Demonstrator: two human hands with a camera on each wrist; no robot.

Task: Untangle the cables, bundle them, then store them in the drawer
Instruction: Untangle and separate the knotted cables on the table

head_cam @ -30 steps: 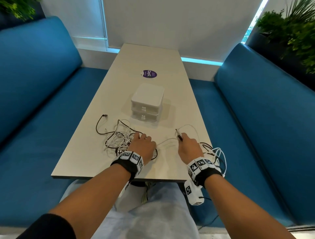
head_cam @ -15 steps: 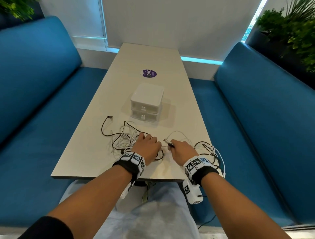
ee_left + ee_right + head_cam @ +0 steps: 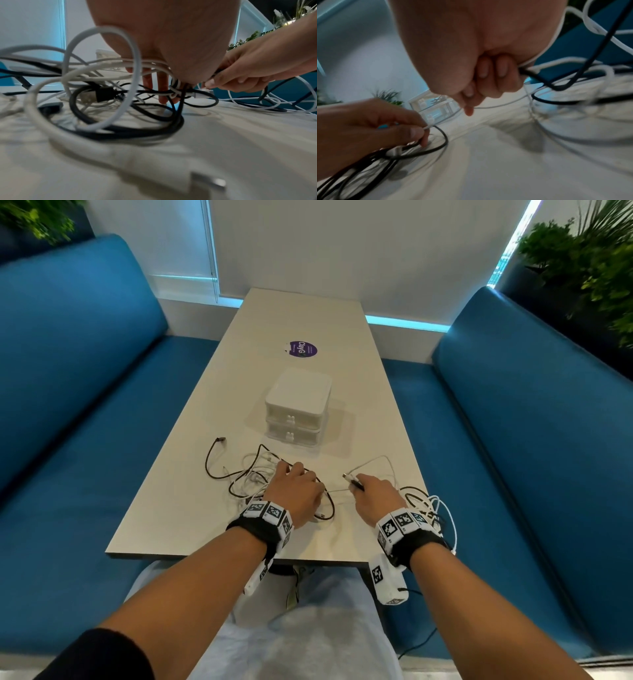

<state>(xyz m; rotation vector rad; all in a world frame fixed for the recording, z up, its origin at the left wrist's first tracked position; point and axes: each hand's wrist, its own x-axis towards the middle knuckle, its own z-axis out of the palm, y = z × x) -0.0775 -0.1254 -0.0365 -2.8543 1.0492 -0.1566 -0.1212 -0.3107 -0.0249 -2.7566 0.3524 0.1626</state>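
A tangle of black and white cables (image 3: pixel 246 479) lies on the near left of the table (image 3: pixel 308 313). My left hand (image 3: pixel 301 481) rests on it, and its thumb and forefinger (image 3: pixel 418 132) pinch a thin white cable (image 3: pixel 337 491) that runs across to my right hand (image 3: pixel 358 486). That hand grips a black and a white cable with their plug ends (image 3: pixel 350 480) sticking out to the left. More cable loops (image 3: pixel 428 505) trail behind the right wrist over the table's right edge. The white two-drawer unit (image 3: pixel 298 405) stands beyond the hands with both drawers closed.
A purple round sticker (image 3: pixel 298 349) lies on the table beyond the drawer unit. Blue benches (image 3: pixel 85 405) flank the table on both sides. Plants (image 3: pixel 582 251) stand at the back right. A black plug end (image 3: pixel 222 440) lies left of the tangle.
My right hand swung its plug ends left toward the left hand, then eased back to the right a little. The tangle shifted slightly right under the left hand.
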